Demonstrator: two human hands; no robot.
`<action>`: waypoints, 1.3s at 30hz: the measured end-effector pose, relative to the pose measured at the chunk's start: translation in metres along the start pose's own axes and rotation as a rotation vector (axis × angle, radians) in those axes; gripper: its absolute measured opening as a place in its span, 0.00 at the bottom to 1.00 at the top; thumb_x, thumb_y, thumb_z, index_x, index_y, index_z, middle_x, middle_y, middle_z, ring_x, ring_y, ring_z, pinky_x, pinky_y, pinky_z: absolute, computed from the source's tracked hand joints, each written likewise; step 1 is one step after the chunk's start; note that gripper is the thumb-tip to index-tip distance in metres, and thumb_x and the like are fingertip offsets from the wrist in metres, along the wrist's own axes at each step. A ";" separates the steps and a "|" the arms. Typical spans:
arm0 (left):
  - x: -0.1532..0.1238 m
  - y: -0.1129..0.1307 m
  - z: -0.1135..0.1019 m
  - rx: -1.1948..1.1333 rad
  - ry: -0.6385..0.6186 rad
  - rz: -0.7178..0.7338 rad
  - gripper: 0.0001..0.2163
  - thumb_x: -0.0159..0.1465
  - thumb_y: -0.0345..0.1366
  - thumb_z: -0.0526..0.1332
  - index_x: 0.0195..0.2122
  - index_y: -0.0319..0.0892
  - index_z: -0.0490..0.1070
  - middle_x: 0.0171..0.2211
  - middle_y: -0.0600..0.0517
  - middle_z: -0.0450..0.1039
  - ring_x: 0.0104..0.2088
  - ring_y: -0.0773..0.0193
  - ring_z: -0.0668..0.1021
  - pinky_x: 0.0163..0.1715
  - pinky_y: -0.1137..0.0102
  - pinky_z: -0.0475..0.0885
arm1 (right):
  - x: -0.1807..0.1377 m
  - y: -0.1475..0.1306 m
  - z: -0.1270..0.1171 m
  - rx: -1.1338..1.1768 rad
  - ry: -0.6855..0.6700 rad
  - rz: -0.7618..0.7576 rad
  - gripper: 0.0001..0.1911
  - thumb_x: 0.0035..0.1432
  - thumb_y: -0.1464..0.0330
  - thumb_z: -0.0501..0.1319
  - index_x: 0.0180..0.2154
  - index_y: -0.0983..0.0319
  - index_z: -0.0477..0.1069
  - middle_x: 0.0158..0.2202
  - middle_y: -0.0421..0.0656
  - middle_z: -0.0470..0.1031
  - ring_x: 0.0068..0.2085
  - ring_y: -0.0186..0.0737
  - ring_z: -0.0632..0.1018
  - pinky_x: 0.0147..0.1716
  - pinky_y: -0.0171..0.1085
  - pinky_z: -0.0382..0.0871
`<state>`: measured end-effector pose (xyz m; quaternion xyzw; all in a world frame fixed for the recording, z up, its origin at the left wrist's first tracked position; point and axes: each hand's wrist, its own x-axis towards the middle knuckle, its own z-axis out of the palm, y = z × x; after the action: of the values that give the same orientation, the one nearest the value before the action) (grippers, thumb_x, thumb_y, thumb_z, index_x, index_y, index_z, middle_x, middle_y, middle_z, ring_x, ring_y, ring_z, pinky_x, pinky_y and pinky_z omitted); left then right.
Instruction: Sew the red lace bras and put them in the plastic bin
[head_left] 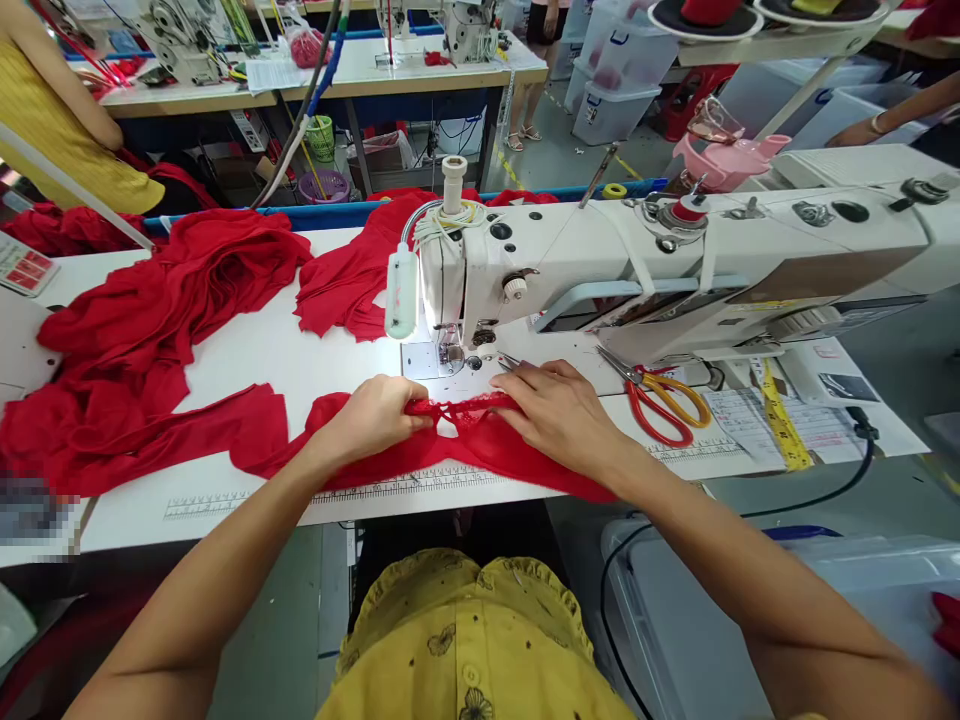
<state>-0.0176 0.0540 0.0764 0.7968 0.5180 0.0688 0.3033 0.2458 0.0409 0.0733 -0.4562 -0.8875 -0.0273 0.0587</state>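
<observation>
In the head view, a clear plastic bin (pixel 690 620) at lower right shows red cloth (pixel 949 620) at the frame's edge. On the table (pixel 232 345), red fabric (pixel 217 270) heaps leftward, scissors (pixel 660 395) lie rightward and a sewing machine (pixel 570 240) stands just beyond the hands. The red lace-edged garment (pixel 495 450) stretches between both hands, the left hand (pixel 371 415) pinching its edge, the right hand's (pixel 559 415) fingers gripping it opposite.
</observation>
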 end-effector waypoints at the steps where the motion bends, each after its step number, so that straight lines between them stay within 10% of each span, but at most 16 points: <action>1: -0.004 0.002 0.002 0.070 0.123 0.018 0.13 0.59 0.34 0.62 0.19 0.44 0.61 0.18 0.57 0.59 0.22 0.65 0.61 0.29 0.67 0.54 | -0.003 0.001 -0.005 0.010 -0.020 0.017 0.08 0.64 0.67 0.62 0.44 0.63 0.73 0.41 0.49 0.80 0.39 0.48 0.78 0.47 0.44 0.63; 4: -0.015 0.006 0.013 0.138 0.523 0.018 0.07 0.60 0.31 0.60 0.24 0.44 0.70 0.21 0.53 0.68 0.26 0.61 0.69 0.35 0.64 0.59 | -0.011 -0.011 -0.022 0.196 -0.009 0.085 0.03 0.65 0.68 0.61 0.40 0.61 0.72 0.38 0.45 0.80 0.36 0.43 0.78 0.38 0.39 0.64; 8: -0.024 0.005 0.033 -0.450 0.776 0.014 0.03 0.61 0.35 0.64 0.32 0.44 0.76 0.31 0.52 0.74 0.34 0.61 0.74 0.37 0.67 0.66 | -0.013 -0.067 -0.035 0.557 -0.047 -0.183 0.12 0.69 0.61 0.57 0.44 0.61 0.72 0.38 0.45 0.79 0.36 0.40 0.77 0.36 0.37 0.67; 12: -0.033 -0.009 0.045 -0.988 0.709 -0.036 0.06 0.56 0.37 0.70 0.31 0.43 0.77 0.31 0.54 0.74 0.33 0.64 0.74 0.34 0.71 0.69 | -0.004 -0.104 -0.024 0.703 -0.144 -0.482 0.16 0.69 0.59 0.58 0.49 0.63 0.73 0.42 0.46 0.79 0.40 0.40 0.78 0.40 0.38 0.70; 19: -0.052 -0.029 0.042 -1.082 0.562 -0.095 0.10 0.54 0.40 0.73 0.32 0.42 0.75 0.32 0.54 0.75 0.31 0.65 0.76 0.32 0.70 0.72 | 0.039 -0.076 0.001 0.986 0.208 -0.107 0.11 0.70 0.68 0.54 0.46 0.59 0.75 0.40 0.45 0.80 0.42 0.40 0.78 0.43 0.40 0.70; 27: -0.053 -0.030 0.039 -1.069 0.496 -0.123 0.14 0.54 0.40 0.73 0.36 0.43 0.72 0.31 0.55 0.72 0.31 0.67 0.74 0.31 0.74 0.70 | 0.055 -0.077 0.011 1.156 -0.024 -0.087 0.05 0.65 0.67 0.60 0.39 0.60 0.74 0.39 0.42 0.78 0.42 0.39 0.76 0.45 0.40 0.70; 34: -0.077 -0.034 0.029 -0.884 0.497 0.178 0.14 0.63 0.39 0.62 0.50 0.45 0.74 0.58 0.44 0.68 0.61 0.50 0.70 0.61 0.56 0.67 | 0.053 -0.072 0.005 1.195 -0.110 -0.092 0.05 0.66 0.68 0.57 0.35 0.60 0.68 0.34 0.39 0.73 0.37 0.35 0.73 0.38 0.36 0.67; 39: -0.076 -0.022 0.039 -0.600 0.601 0.126 0.07 0.67 0.39 0.63 0.44 0.45 0.75 0.53 0.44 0.72 0.57 0.53 0.74 0.60 0.56 0.67 | 0.052 -0.071 -0.011 1.069 -0.102 -0.137 0.05 0.65 0.71 0.56 0.34 0.60 0.66 0.30 0.37 0.70 0.32 0.33 0.69 0.33 0.34 0.64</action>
<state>-0.0534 -0.0219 0.0482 0.6479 0.4907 0.4639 0.3525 0.1589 0.0403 0.0908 -0.3046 -0.8071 0.4464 0.2377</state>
